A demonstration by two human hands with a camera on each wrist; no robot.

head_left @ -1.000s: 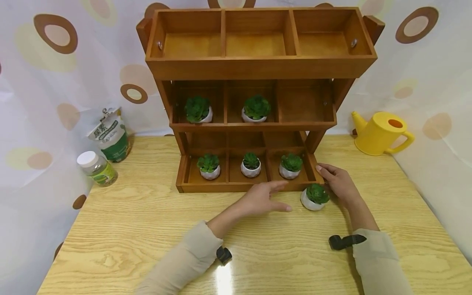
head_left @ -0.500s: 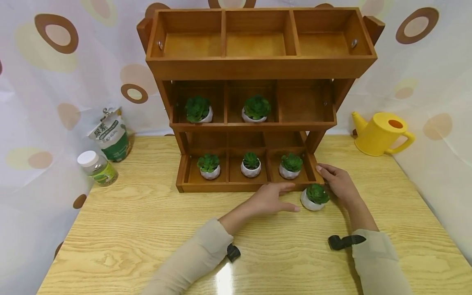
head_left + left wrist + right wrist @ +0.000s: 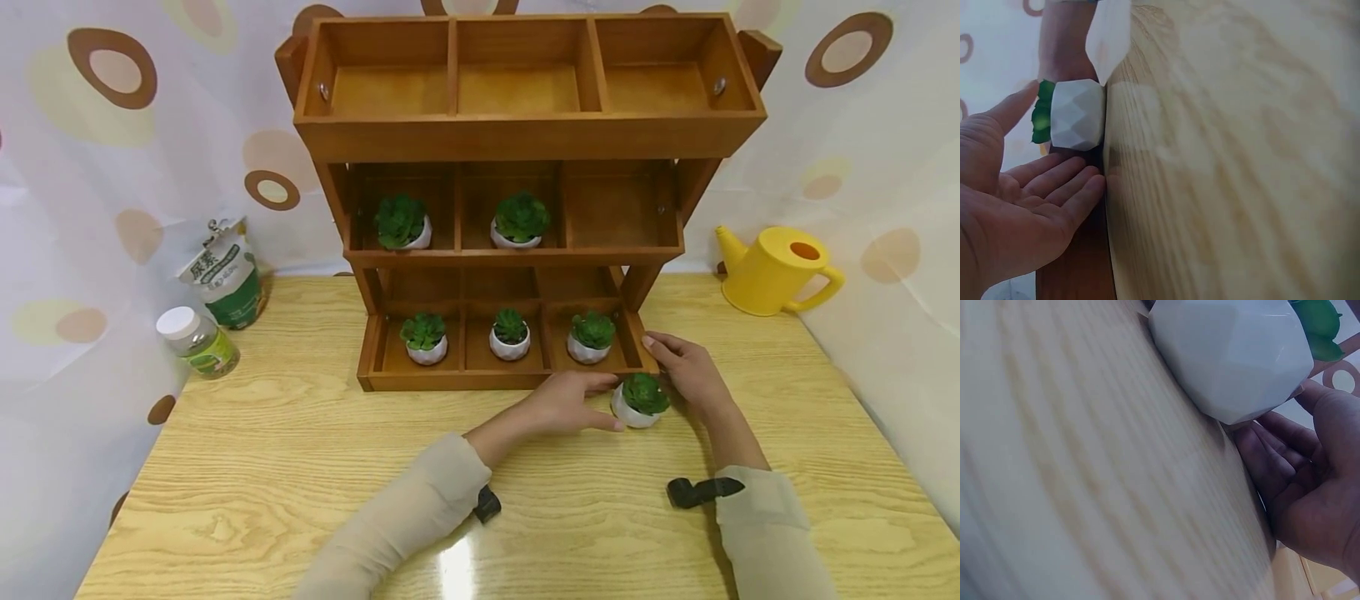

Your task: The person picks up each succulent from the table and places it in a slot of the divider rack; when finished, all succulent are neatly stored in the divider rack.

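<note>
A three-tier wooden plant shelf [image 3: 529, 137] stands on the table. On the table at its front right corner is a succulent [image 3: 641, 400] in a white faceted pot [image 3: 1077, 115]. My left hand [image 3: 566, 404] reaches in from the left with its fingers spread. Its fingertips are beside this pot, and whether they touch it I cannot tell. My right hand [image 3: 692, 375] holds the right end of the bottom tier, thumb on the edge and fingers bent against the side. In the right wrist view the white pot [image 3: 1232, 356] is just in front of those fingers.
The bottom tier holds succulents left [image 3: 426, 340], middle [image 3: 510, 335] and right [image 3: 590, 337]. Two more, left [image 3: 403, 222] and middle [image 3: 521, 220], sit on the middle tier. A yellow watering can [image 3: 776, 271] stands right; a lidded jar [image 3: 198, 343] and a pouch [image 3: 228, 279] stand left.
My left hand has moved right along the shelf's front, up to the potted succulent on the table. The right hand and the pots have stayed in place.
</note>
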